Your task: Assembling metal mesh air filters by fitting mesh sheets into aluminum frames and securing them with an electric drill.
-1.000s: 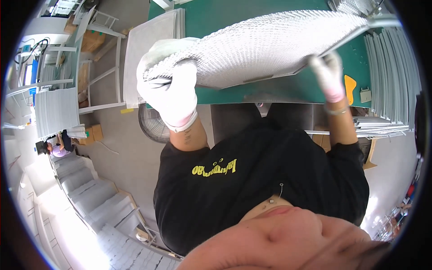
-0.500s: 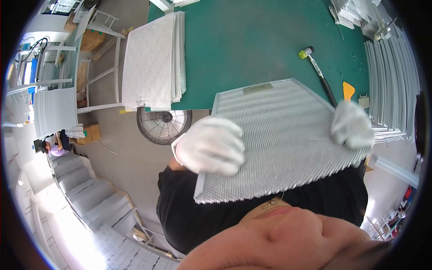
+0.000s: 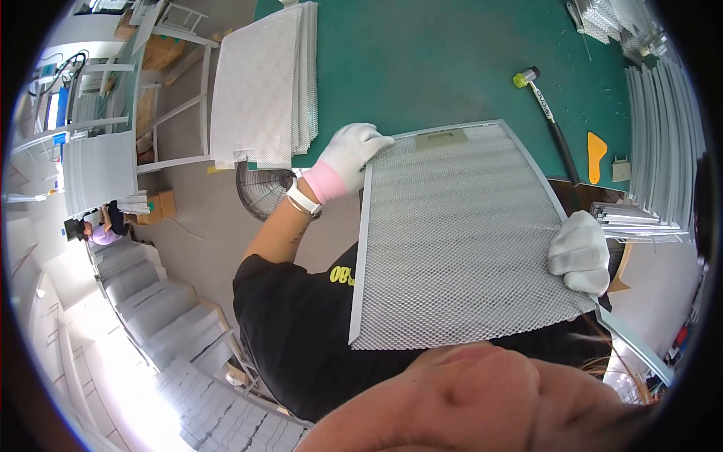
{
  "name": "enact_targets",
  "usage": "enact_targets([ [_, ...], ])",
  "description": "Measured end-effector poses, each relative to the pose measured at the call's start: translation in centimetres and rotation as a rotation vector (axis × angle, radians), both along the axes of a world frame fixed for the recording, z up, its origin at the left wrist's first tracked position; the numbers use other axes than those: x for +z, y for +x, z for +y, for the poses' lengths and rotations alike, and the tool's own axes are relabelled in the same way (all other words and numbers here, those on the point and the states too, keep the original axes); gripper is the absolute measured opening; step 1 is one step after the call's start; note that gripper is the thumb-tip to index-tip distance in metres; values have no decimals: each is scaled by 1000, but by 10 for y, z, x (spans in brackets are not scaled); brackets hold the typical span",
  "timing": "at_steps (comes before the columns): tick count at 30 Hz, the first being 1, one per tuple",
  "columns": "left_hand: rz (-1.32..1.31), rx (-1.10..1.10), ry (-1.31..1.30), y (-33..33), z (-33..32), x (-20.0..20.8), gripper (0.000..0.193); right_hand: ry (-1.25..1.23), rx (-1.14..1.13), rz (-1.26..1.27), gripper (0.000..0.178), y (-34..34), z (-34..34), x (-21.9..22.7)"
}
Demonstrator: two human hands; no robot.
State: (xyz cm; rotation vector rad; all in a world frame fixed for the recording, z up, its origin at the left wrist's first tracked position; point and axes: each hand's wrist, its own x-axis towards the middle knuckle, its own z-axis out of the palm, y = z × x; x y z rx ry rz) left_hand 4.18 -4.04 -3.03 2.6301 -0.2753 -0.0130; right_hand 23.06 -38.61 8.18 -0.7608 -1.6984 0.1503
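A silver metal mesh filter panel [image 3: 459, 233] lies in front of me, its far edge over the green worktable. Pale metal strips frame its left, far and right sides, while bare mesh shows along the near edge. My left hand [image 3: 352, 157], in a white glove with a pink cuff, grips the panel's far left corner. My gloved right hand [image 3: 580, 255] is closed over the right edge. Beyond that hand a pale metal strip [image 3: 639, 345] sticks out toward the near right, away from the mesh. Whether it joins the frame under my hand is hidden.
Stacked mesh sheets [image 3: 260, 87] lie at the table's left. On the green tabletop [image 3: 422, 60] are a mallet [image 3: 553, 124] and an orange scraper [image 3: 596, 157]. Metal strips [image 3: 663, 143] are piled at right. A floor fan [image 3: 263, 188] stands below; a person [image 3: 104, 230] is far left.
My left hand has moved from the panel's near left side to its far left corner. The panel has flattened out, and the protruding strip at right has swung nearer to me.
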Motion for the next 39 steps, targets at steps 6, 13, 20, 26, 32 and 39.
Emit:
enact_targets([
  [6, 161, -51, -66, 10, 22, -3, 43, -23, 77, -47, 29, -1, 2, -1],
  [13, 227, -308, -443, 26, 19, -1, 45, 59, -53, 6, 30, -11, -15, -8],
  [20, 360, -233, -326, 34, 3, 9, 54, -39, -50, 19, 31, -11, -14, -1],
  [26, 297, -93, -212, 61, -2, 24, 37, -8, -27, 56, 29, -14, -18, -9],
  [32, 126, -240, -189, 146, -40, 0, 31, -71, -10, 21, 29, -15, -25, -1],
  [39, 466, -345, 121, 219, -100, 12, 26, -50, -182, 63, 28, -24, -21, 0],
])
